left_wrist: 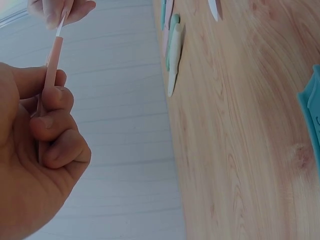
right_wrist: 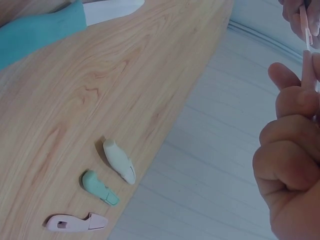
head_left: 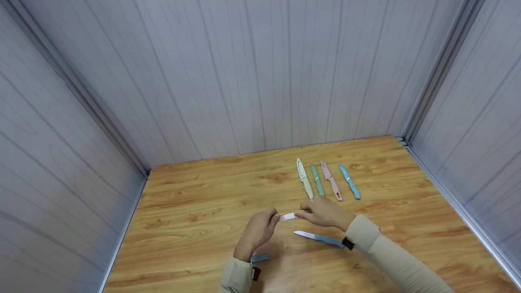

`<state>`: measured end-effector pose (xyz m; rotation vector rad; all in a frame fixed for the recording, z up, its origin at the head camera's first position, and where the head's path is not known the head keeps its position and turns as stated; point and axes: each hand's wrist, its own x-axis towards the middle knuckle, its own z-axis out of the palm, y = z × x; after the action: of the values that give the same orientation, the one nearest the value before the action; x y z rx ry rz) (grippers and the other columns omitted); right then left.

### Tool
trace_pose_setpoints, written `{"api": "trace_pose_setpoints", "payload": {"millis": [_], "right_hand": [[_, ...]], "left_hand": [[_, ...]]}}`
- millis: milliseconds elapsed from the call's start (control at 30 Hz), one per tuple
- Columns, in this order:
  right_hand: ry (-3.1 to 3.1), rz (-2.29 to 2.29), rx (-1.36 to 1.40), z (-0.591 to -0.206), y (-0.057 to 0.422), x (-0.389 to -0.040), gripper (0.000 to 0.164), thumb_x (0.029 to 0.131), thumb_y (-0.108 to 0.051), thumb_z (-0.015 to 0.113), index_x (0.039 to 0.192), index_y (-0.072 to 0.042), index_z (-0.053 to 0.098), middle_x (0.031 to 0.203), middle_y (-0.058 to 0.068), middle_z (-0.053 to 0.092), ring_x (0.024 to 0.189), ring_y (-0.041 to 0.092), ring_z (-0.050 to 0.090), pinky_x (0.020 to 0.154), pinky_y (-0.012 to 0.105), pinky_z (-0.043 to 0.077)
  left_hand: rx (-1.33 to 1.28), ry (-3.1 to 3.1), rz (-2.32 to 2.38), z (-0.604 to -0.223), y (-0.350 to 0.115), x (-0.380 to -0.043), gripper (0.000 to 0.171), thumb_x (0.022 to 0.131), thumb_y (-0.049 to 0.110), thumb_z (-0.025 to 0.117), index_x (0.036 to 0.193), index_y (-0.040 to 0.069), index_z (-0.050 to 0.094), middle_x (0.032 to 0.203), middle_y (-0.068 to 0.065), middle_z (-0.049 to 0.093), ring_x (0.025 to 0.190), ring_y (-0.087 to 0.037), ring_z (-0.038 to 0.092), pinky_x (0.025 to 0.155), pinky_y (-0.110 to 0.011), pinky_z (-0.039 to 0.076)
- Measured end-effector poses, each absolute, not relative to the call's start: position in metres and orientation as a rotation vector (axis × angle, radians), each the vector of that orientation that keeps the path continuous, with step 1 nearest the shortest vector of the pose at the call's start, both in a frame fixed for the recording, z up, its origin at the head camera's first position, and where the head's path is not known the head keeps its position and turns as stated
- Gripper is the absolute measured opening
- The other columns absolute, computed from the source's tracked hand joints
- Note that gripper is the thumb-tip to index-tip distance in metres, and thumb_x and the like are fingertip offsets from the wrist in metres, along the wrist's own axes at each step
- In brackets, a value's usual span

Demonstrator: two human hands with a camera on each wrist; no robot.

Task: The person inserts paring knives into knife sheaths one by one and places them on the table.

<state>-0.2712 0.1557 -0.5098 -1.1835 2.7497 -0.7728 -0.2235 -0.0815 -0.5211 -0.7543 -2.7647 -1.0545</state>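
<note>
Both hands meet over the middle of the table around a small pink knife. My right hand (head_left: 325, 212) grips its handle (right_wrist: 309, 72), fingers curled. My left hand (head_left: 258, 228) curls its fingers round the pink sheath (left_wrist: 53, 62). Between the hands shows a short stretch of white blade (head_left: 289, 216), in line with both pink parts; the fingers hide the rest. Below the right hand lies an unsheathed blue knife (head_left: 325, 239), its white blade pointing left. Beside the left wrist lies a blue sheath (head_left: 260, 258), partly covered by the forearm.
Towards the back right, a sheathed white knife (head_left: 304, 179), green knife (head_left: 317, 180), pink knife (head_left: 331, 180) and blue knife (head_left: 349, 181) lie side by side. Grey-white panels (head_left: 260, 77) stand behind and at both sides of the wooden table (head_left: 195, 203).
</note>
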Motion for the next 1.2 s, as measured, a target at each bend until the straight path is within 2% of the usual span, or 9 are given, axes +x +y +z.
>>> {"api": "trace_pose_setpoints", "payload": {"millis": [400,567,833,1000,1200], "right_hand": [[2.757,-0.76,-1.239,-0.5097,0.1534,-0.2707,0.039,0.098,-0.042,0.049,0.067,-0.019,0.057,0.049,-0.013,0.034,0.04,0.0,0.029,0.04,0.019,0.027],[2.766,-0.75,-1.236,-0.5092,0.1527,-0.2709,0.038,0.098,-0.041,0.05,0.065,-0.021,0.054,0.049,-0.013,0.034,0.04,0.0,0.029,0.041,0.019,0.027],[2.735,-0.785,-1.214,-0.5074,0.1509,-0.2701,0.042,0.098,-0.042,0.049,0.067,-0.017,0.059,0.049,-0.013,0.035,0.041,0.0,0.03,0.042,0.019,0.028],[2.75,-0.779,-1.223,-0.5067,0.1492,-0.2695,0.041,0.098,-0.044,0.048,0.064,-0.021,0.052,0.048,-0.013,0.032,0.04,0.0,0.028,0.041,0.019,0.027],[2.745,-0.785,-1.272,-0.5059,0.1473,-0.2693,0.042,0.098,-0.043,0.048,0.062,-0.02,0.05,0.048,-0.013,0.031,0.04,0.0,0.026,0.041,0.018,0.026]], "left_hand": [[-0.793,-2.735,-1.064,-0.5232,-0.079,-0.2237,0.03,0.103,0.027,0.041,0.086,0.008,0.058,0.068,0.008,0.046,0.056,-0.005,0.039,0.053,-0.022,0.037],[-0.777,-2.749,-1.043,-0.5218,-0.0778,-0.224,0.025,0.102,0.024,0.044,0.086,0.01,0.057,0.068,0.008,0.047,0.056,-0.005,0.04,0.053,-0.023,0.037],[-0.797,-2.747,-1.019,-0.5203,-0.0745,-0.2241,0.027,0.102,0.025,0.044,0.085,0.009,0.058,0.067,0.008,0.045,0.055,-0.006,0.039,0.053,-0.023,0.037],[-0.79,-2.75,-1.026,-0.5205,-0.0734,-0.2245,0.026,0.102,0.024,0.045,0.084,0.01,0.057,0.066,0.008,0.044,0.055,-0.005,0.038,0.052,-0.022,0.035],[-0.805,-2.766,-1.047,-0.5195,-0.0714,-0.2252,0.026,0.102,0.025,0.044,0.087,0.009,0.057,0.066,0.009,0.045,0.054,-0.004,0.038,0.052,-0.021,0.035]]}}
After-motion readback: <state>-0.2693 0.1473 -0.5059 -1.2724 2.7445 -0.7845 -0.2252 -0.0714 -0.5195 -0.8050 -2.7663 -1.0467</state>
